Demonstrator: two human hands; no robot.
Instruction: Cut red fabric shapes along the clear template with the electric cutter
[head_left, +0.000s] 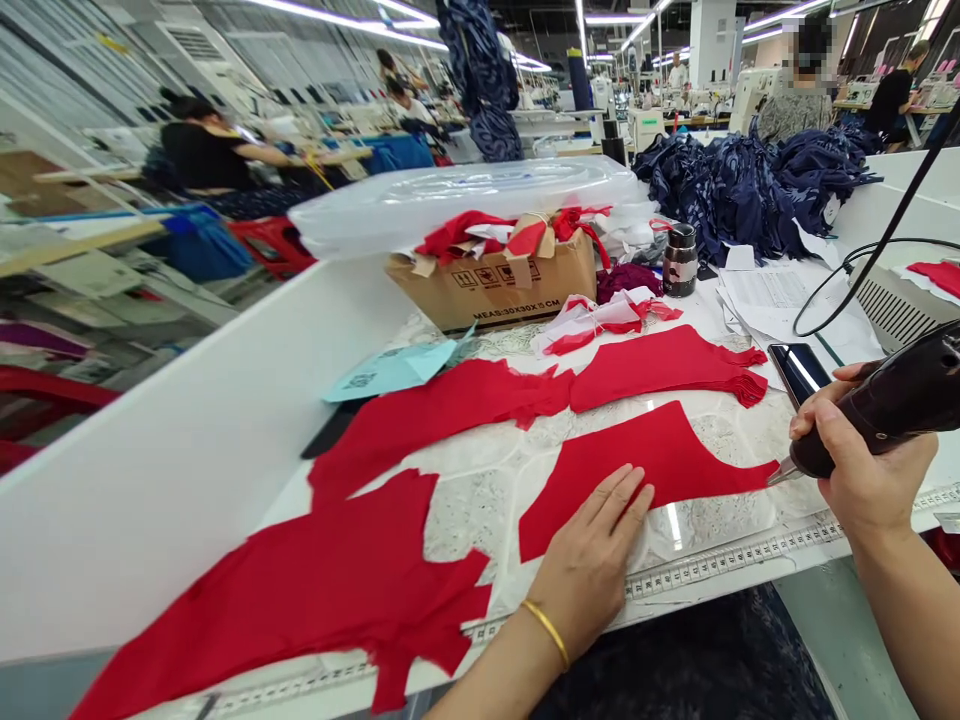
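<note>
My left hand (596,545) lies flat with fingers stretched out on the lower edge of a cut red fabric piece (626,455). A yellow bangle is on that wrist. My right hand (862,460) is wrapped round a black corded-looking power tool (892,400) with a pointed metal tip. The tip touches or hovers at the narrow right end of this piece; I cannot tell which. Behind it lies a stack of red fabric pieces (660,365), beside another red stack (442,415). A larger red fabric pile (322,590) spreads over the table's left front.
A measuring tape (720,568) runs along the table's front edge. Behind the fabric stand a cardboard box (495,285) and a dark jar (679,262). A phone (799,372), papers (780,305) and a navy fabric heap (750,190) are to the right. A white partition (225,420) borders the left.
</note>
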